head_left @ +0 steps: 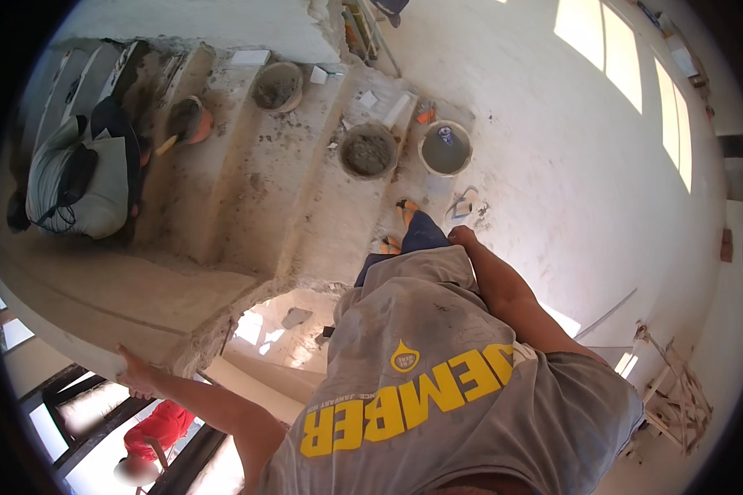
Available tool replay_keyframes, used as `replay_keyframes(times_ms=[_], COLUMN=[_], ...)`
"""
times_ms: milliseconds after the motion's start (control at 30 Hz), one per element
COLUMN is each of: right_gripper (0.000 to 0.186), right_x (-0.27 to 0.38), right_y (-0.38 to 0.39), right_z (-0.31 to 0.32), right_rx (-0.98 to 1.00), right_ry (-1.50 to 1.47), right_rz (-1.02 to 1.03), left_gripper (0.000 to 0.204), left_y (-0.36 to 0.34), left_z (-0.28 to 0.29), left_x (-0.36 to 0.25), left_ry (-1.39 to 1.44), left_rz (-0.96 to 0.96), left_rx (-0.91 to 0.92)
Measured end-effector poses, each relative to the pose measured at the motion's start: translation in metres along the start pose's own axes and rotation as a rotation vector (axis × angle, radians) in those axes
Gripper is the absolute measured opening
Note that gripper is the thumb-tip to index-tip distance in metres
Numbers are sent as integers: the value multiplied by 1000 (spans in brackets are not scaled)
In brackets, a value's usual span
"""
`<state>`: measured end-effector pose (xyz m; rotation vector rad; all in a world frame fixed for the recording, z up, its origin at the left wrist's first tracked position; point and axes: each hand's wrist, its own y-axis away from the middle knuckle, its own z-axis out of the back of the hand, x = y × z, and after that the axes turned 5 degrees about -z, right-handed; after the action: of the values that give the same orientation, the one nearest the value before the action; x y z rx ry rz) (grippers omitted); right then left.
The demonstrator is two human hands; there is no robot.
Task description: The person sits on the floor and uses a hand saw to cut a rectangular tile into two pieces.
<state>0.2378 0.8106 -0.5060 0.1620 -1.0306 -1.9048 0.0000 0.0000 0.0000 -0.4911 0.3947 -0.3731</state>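
In the head view, the person is looking straight down over their own grey shirt (437,388) onto a rough concrete staircase (289,181) that is climbing toward the upper left of the frame. Several things are crowding the steps: a mortar-filled pan (277,87) is sitting near the far edge of an upper step, a second mortar pan (368,152) is resting on a lower step beside a grey bucket of water (446,148) that is standing on the white floor (570,165) just off the stair's right edge, and small white tile pieces (250,57) are lying at the top. Another worker in a grey shirt (82,177) is crouching at the left side of the stairs next to an orange pan (191,120) with a handled tool in it. Below the landing, a person in red (161,425) is showing through the opening. The left hand (134,375) is pressing flat, fingers spread apart, against the broken near edge of the concrete landing slab (115,301), which is looking grey, coarse and chipped along its rim at the lower left. The right hand (462,238) is hanging down by the thigh, near the blue trousers (423,233); it is too foreshortened to tell whether its grip is apart or together, and it is holding nothing visible. Wooden scraps (677,404) are piling up at the floor's lower right corner.
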Motion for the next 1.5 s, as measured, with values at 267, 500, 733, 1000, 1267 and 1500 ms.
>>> replay_keyframes(times_ms=[267, 500, 733, 1000, 1267, 1500], right_gripper=[30, 31, 32, 31, 33, 20], right_x=[-11, -22, -10, -13, -31, -1], right_y=[14, 5, -3, -34, -69, -44], right_z=[0, -11, 1, 6, 22, 51], right_rx=[35, 8, -7, 7, 9, 64], right_ry=[-39, -58, -56, 55, 72, 186], right_rz=[-17, -17, 5, 124, 159, 260], left_gripper=[119, 119, 118, 119, 112, 116], left_y=[-1, 1, -4, 7, 12, 18], left_z=[-5, -11, -16, -7, -11, 10], left_x=[8, 4, 9, 3, 3, -3], left_ry=[56, 27, 18, 11, -18, 38], left_rz=[-31, 2, -13, -16, 6, -68], left_rx=[9, -15, -43, -2, 26, 12])
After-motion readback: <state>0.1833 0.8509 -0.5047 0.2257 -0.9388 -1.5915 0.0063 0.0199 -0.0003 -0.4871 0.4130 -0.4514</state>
